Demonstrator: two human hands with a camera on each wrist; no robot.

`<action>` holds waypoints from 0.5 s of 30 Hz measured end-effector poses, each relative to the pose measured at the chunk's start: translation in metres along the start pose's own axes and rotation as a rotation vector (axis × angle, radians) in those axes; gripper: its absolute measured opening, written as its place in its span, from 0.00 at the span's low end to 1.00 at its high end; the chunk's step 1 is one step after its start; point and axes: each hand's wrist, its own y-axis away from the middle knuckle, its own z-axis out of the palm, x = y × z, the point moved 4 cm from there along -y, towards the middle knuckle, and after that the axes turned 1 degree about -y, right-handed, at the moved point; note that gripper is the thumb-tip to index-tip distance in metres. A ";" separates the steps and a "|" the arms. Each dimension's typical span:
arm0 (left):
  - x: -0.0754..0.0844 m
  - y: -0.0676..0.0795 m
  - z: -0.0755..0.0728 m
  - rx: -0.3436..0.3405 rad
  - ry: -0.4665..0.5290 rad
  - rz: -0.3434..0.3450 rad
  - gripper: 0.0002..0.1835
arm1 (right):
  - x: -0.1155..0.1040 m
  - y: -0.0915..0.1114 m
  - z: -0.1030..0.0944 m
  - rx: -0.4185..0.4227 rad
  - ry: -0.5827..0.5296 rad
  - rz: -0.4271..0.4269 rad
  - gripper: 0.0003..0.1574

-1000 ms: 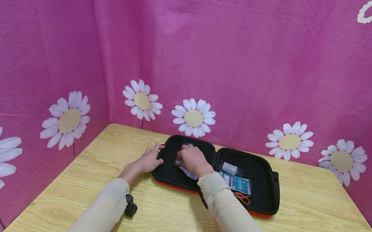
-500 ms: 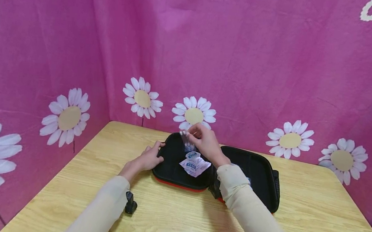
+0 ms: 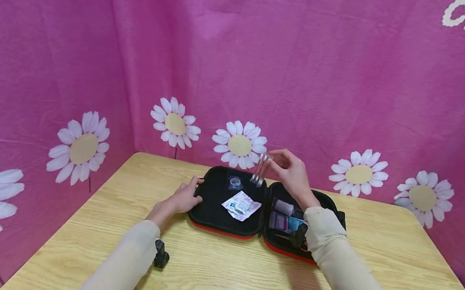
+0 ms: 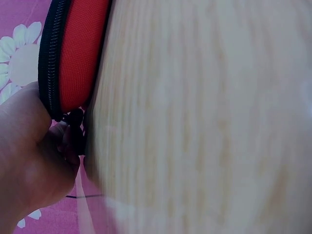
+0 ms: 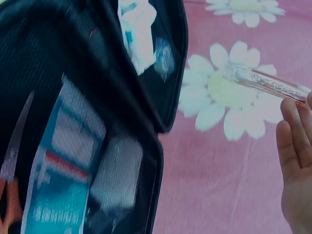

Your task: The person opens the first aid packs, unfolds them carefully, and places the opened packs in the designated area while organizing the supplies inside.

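A zippered first-aid case [image 3: 212, 226], red outside and black inside, lies unfolded flat on the table. My left hand [image 3: 183, 199] grips its left edge, close to the zipper in the left wrist view. Above the case's hinge, my right hand [image 3: 290, 171] pinches a slim clear plastic packet [image 3: 260, 170] by one end. Thin sticks with pale tips show through the plastic. In the left half lie white-and-blue wrappers [image 3: 241, 206] and a small clear bag with a ring-shaped roll [image 3: 235, 182].
The right half holds a rolled bandage [image 5: 118, 170], a teal packet [image 5: 61, 195] and orange-handled scissors [image 5: 10, 200]. My right forearm partly covers that half. Pink cloth [image 3: 306, 77] with daisies hangs behind the wooden table [image 3: 212, 264].
My right hand has lifted the clear packet out of the left half and carried it right, uncovering the wrappers and ring bag. My left hand stays at the case's edge.
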 end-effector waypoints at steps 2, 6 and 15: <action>0.001 0.000 0.000 0.001 0.001 -0.001 0.32 | 0.004 0.002 -0.010 0.019 0.003 0.008 0.16; 0.001 0.001 -0.001 0.004 0.004 -0.003 0.31 | 0.005 0.008 -0.026 0.040 -0.009 0.026 0.17; 0.002 0.001 -0.001 0.009 -0.006 0.006 0.31 | 0.028 0.026 -0.062 0.118 0.029 0.083 0.18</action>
